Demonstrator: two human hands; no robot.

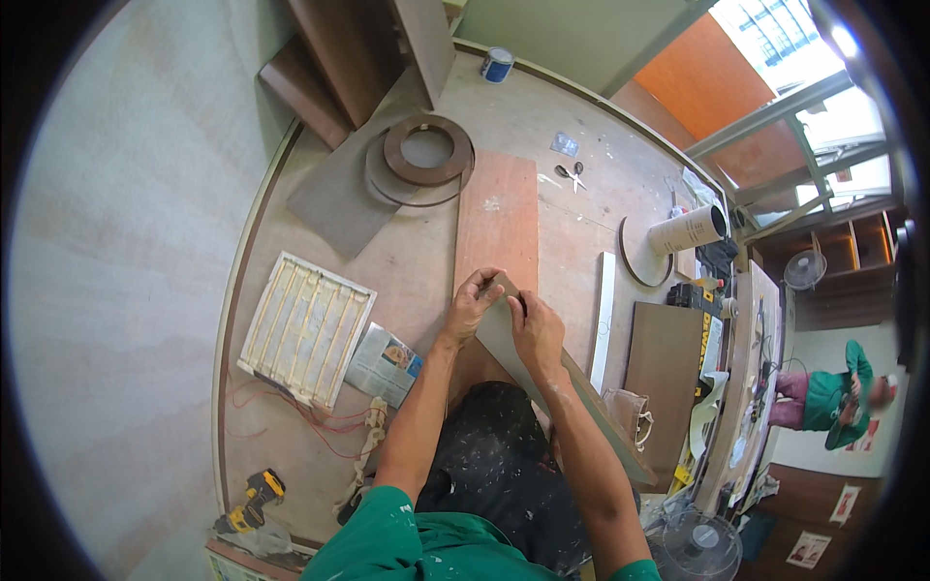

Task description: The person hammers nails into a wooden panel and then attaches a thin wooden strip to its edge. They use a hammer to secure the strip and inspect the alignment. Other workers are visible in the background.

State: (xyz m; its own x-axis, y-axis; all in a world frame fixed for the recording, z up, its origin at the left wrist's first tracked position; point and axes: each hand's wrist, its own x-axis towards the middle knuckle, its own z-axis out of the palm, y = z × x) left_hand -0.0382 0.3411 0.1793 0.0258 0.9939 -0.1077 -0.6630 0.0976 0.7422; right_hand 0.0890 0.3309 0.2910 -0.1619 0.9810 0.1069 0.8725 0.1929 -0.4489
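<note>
Green shirt (426,552) nearest. I observe left hand (470,308) and right hand (538,334), fingers clamped on the far end of a brown-edged panel (501,341), slanting back below them; reddish plywood strip (497,218) just beyond the fingertips.

Windows (770,34) are blazing white across the room from me, while a pale wall (116,320) is looming on the left and a greenish wall (562,34) is standing at the far end. Brown shelving (871,242) is glowing amber inside, and a long, cluttered workbench (765,290) is lining the right side.
</note>
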